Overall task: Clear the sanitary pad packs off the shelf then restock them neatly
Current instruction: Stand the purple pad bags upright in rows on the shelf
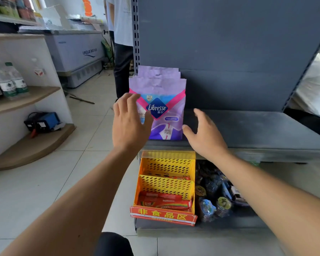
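Head view: left hand (130,122) open, hiding front pack (164,111) left edge; right hand (204,134) open; rear packs mostly hidden.

Several purple sanitary pad packs (163,108) stand upright in a row, front to back, at the left end of the grey shelf (248,130). The front pack shows pink bands and a blue Libresse badge; the tops of those behind rise above it.

Packs (162,108) stand in a row front to back at the shelf's (248,130) left end, left hand (129,122) before the front one, right hand (205,133) just right, possibly touching; a basket (166,182) sits below.
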Available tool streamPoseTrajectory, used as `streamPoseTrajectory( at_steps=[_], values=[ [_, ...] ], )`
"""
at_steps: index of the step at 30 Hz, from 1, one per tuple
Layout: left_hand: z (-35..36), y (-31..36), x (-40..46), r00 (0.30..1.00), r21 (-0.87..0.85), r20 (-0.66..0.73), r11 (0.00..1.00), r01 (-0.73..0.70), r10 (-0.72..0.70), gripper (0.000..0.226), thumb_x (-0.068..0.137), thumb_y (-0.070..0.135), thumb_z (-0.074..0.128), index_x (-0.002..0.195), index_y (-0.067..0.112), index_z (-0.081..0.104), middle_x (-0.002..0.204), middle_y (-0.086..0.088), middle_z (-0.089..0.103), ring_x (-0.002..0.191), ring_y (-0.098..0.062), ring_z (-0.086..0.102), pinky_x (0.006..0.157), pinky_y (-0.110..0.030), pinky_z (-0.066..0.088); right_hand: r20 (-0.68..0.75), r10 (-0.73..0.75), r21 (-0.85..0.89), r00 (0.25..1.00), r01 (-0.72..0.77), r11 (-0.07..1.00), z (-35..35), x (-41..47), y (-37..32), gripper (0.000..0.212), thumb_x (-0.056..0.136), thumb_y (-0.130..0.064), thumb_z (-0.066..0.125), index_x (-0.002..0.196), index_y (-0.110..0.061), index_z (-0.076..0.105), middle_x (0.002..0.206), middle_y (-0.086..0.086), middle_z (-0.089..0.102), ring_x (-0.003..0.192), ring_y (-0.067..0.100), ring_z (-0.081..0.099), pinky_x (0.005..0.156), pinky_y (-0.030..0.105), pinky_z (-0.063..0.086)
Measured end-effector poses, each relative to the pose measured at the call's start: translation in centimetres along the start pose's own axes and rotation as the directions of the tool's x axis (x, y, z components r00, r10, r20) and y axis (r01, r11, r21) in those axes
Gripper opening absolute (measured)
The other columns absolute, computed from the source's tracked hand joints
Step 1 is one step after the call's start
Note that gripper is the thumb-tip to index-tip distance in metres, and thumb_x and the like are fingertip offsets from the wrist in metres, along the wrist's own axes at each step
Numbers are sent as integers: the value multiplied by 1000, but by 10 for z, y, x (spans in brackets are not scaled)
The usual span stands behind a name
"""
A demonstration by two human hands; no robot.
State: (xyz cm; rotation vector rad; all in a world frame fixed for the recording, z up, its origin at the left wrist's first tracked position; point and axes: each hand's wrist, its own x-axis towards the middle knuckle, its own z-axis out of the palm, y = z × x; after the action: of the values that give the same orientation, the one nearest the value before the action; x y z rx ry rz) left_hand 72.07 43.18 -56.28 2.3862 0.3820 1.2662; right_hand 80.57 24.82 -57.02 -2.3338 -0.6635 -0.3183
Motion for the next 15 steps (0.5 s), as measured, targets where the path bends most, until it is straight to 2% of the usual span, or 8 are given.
streamPoseTrajectory(
  at_steps=[4,6,8,11,15],
  values=[
    [8,58,-3,958,-84,19,955,-285,287,28,89,22,57,113,10,59,115,-9,59,105,-27,51,81,-37,47,-100,-130,-249,986,101,963,-47,-25,18,48,95,-37,52,137,-16,46,141,0,48,130,20,40,98,37,42],
    [18,94,-10,931,-178,164,938,-296,325,24,93,26,52,112,14,59,113,-5,59,104,-25,54,77,-38,49,-134,-141,-324,981,90,942,-75,-38,31,43,94,-36,52,132,-15,51,134,1,52,125,21,43,97,40,45],
    [35,128,-20,875,-238,340,931,-276,346,26,94,32,49,115,20,57,116,-1,58,107,-23,55,81,-41,51,-154,-133,-407,979,60,911,-106,-54,48,41,95,-35,52,129,-14,53,129,2,54,121,22,45,95,40,45],
    [62,177,-39,766,-243,528,929,-278,367,30,93,38,47,119,24,54,123,-2,55,110,-28,56,87,-41,49,-168,-68,-492,983,-23,871,-157,-81,82,38,96,-33,52,127,-13,55,127,4,56,117,26,49,91,41,44],
    [103,244,-76,613,-285,670,908,-309,419,31,91,37,49,118,24,55,124,-3,58,109,-32,57,88,-40,48,-201,148,-515,968,-233,825,-228,-127,154,36,96,-33,50,125,-13,55,123,8,58,115,29,53,91,42,46]
  ],
)
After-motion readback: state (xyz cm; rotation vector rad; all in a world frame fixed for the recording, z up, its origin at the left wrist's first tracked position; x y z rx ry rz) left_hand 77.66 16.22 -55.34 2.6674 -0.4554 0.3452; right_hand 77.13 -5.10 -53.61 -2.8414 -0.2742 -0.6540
